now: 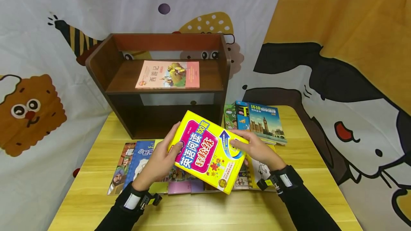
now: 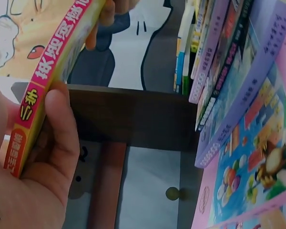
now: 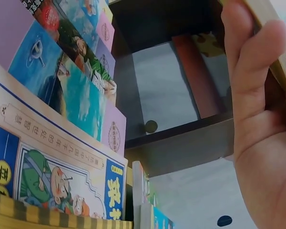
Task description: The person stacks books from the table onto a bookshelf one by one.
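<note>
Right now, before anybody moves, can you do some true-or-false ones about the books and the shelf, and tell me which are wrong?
1. The left hand and the right hand both hold the yellow book. True.

2. The pink book stands upright on the brown shelf. False: it lies flat there.

3. The table is black. False: it is yellowish and looks like wood.

4. In the head view, the clock-tower book is to the right of the brown shelf. True.

5. The pink book is on the lower level. False: it is on the upper one.
</note>
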`<state>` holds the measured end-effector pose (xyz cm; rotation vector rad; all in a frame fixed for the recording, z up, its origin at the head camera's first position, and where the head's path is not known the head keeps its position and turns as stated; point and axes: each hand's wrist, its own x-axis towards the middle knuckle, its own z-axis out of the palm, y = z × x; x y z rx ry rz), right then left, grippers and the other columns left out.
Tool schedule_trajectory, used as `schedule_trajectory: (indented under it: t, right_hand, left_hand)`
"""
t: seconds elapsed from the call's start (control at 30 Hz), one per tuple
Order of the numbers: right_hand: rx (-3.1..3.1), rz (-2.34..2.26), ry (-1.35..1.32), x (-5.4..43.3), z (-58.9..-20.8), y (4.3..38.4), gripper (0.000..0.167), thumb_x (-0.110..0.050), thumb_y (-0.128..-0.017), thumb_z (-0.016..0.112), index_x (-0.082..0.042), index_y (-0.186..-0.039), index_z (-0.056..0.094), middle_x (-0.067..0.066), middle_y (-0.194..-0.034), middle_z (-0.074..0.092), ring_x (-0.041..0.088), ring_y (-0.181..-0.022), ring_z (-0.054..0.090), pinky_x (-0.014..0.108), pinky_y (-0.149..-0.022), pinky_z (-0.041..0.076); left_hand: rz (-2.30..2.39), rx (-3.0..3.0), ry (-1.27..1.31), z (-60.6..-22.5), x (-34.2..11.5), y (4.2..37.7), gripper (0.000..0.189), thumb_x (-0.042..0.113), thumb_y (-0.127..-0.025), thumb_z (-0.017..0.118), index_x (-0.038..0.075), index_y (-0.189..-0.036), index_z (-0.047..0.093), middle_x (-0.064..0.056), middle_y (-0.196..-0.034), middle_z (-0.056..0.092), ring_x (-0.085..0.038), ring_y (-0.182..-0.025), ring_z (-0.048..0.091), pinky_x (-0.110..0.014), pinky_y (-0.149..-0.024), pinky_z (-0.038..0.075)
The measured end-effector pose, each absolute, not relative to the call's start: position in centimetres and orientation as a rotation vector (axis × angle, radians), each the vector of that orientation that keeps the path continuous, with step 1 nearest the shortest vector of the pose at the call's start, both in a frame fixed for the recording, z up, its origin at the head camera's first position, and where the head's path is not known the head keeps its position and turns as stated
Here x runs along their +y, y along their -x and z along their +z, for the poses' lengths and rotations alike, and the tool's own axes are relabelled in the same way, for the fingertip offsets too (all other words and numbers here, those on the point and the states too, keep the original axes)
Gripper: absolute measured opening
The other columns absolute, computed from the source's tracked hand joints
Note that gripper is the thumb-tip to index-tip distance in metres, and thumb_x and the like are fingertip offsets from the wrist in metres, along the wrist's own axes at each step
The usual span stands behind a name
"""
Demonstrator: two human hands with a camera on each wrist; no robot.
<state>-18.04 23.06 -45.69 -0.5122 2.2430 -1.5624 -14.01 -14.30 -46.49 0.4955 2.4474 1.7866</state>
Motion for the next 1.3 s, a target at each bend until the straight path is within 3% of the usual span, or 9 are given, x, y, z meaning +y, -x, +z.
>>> schedule_trajectory:
  t: [0.17,0.3,0.37,0.53,0.77,0.83,1.0,1.1,1.3]
  right_hand:
    - [2.228,-1.718,0.421,22.9,-46.2,18.2,0.056,-0.036,-0.112,0.066,-0.024,-0.166,0.053,0.018,-0.136,0.074,0.027,-0.092,0.080,0.030,-0.080,0.067]
    - [2.210,-1.930,0.423,22.5,-46.8,18.3,0.063,-0.029,-0.115,0.063,-0.036,-0.172,0.039,0.019,-0.134,0.073,0.022,-0.087,0.079,0.032,-0.075,0.067]
    - [2.193,-2.021,0.429,22.3,-47.2,18.2,0.069,-0.024,-0.115,0.061,-0.040,-0.175,0.030,0.019,-0.124,0.076,0.019,-0.089,0.078,0.031,-0.075,0.066]
    - [2.173,-2.148,0.437,21.3,-47.5,17.2,0.081,-0.019,-0.115,0.061,-0.048,-0.175,0.016,0.012,-0.134,0.071,0.024,-0.110,0.079,0.035,-0.087,0.068]
    - [2.110,-2.120,0.427,19.4,-48.2,15.3,0.086,-0.013,-0.115,0.059,-0.042,-0.178,0.008,0.018,-0.150,0.060,0.022,-0.110,0.079,0.038,-0.085,0.069]
    - [2.067,-2.095,0.434,18.8,-48.7,14.9,0.086,-0.014,-0.116,0.057,-0.042,-0.178,0.005,0.018,-0.158,0.056,0.025,-0.112,0.080,0.048,-0.085,0.069]
    - [1.971,-2.066,0.412,17.9,-50.0,14.4,0.080,-0.022,-0.119,0.053,-0.052,-0.175,0.004,0.023,-0.155,0.061,0.040,-0.095,0.082,0.067,-0.080,0.065]
    - [1.970,-2.055,0.369,17.6,-50.5,14.5,0.077,-0.026,-0.119,0.053,-0.052,-0.175,0.007,0.024,-0.147,0.067,0.039,-0.084,0.081,0.064,-0.078,0.066]
    - [2.030,-2.021,0.276,16.9,-50.1,14.8,0.072,-0.030,-0.118,0.056,-0.054,-0.173,0.017,0.014,-0.154,0.065,0.036,-0.082,0.080,0.062,-0.079,0.067]
  left_hand:
    - [1.866,2.401,-0.442,-46.2,-14.4,14.0,0.071,0.033,-0.117,0.057,0.043,-0.176,0.020,-0.019,-0.136,0.063,-0.027,-0.091,0.079,-0.035,-0.076,0.069]
    - [1.925,2.402,-0.398,-46.0,-14.5,14.0,0.071,0.031,-0.117,0.056,0.045,-0.177,0.019,-0.017,-0.148,0.060,-0.030,-0.095,0.079,-0.037,-0.076,0.069]
    - [1.950,2.412,-0.397,-45.9,-14.6,14.0,0.072,0.028,-0.117,0.055,0.042,-0.178,0.018,-0.016,-0.155,0.055,-0.031,-0.099,0.079,-0.037,-0.077,0.069]
    - [2.013,2.449,-0.427,-45.8,-14.8,14.1,0.075,0.022,-0.117,0.057,0.036,-0.179,0.017,-0.015,-0.162,0.050,-0.033,-0.108,0.077,-0.036,-0.080,0.069]
    - [2.074,2.523,-0.383,-46.0,-14.8,14.0,0.077,0.020,-0.117,0.057,0.047,-0.176,0.016,-0.012,-0.164,0.049,-0.021,-0.109,0.076,-0.031,-0.082,0.068]
    - [2.076,2.544,-0.350,-46.2,-14.9,14.0,0.077,0.021,-0.117,0.057,0.049,-0.175,0.015,-0.012,-0.164,0.050,-0.019,-0.109,0.076,-0.030,-0.083,0.067]
    - [2.052,2.605,-0.290,-46.9,-15.0,14.0,0.077,0.024,-0.117,0.057,0.046,-0.176,0.012,-0.011,-0.165,0.050,-0.022,-0.112,0.077,-0.027,-0.084,0.066]
    - [2.028,2.625,-0.260,-47.3,-15.3,13.9,0.078,0.025,-0.117,0.057,0.043,-0.177,0.011,-0.012,-0.165,0.052,-0.026,-0.113,0.078,-0.027,-0.084,0.066]
    - [1.993,2.614,-0.176,-48.1,-15.8,14.1,0.076,0.033,-0.117,0.055,0.041,-0.178,0.011,-0.014,-0.156,0.058,-0.030,-0.110,0.078,-0.024,-0.083,0.065]
